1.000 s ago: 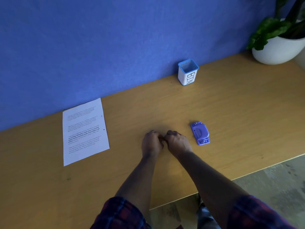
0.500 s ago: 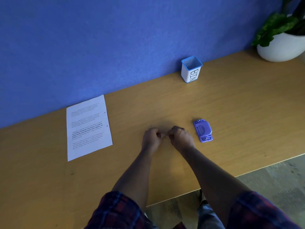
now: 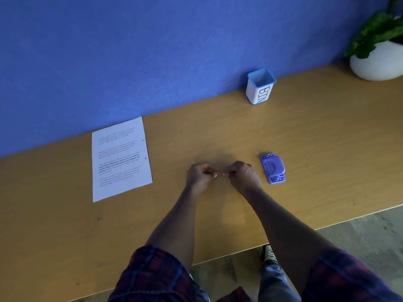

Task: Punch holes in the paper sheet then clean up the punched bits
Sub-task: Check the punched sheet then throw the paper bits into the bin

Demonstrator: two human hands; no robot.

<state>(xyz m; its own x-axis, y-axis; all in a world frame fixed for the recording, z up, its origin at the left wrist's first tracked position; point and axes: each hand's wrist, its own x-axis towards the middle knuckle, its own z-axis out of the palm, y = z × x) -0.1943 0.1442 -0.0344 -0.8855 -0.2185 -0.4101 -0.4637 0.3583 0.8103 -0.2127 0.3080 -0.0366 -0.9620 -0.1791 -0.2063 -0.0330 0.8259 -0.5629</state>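
The printed paper sheet [image 3: 121,159] lies flat at the left near the blue wall, with two small holes along its right edge. The purple hole punch [image 3: 273,168] sits on the wooden desk [image 3: 305,138], just right of my hands. My left hand [image 3: 199,176] and my right hand [image 3: 244,175] meet at the desk's middle, fingers curled, fingertips pinched together just above the surface. A tiny pale speck, seemingly a punched bit [image 3: 223,175], shows between the fingertips. The white cup with a blue rim marked BIN [image 3: 260,87] stands at the back by the wall.
A white pot with a green plant [image 3: 379,59] sits at the far right corner. The desk's front edge runs diagonally below my forearms, with floor and a shoe beyond it.
My hands stay together at the same spot on the desk and have risen slightly, with the fingertips now pinched between them. The camera view has shifted a little.
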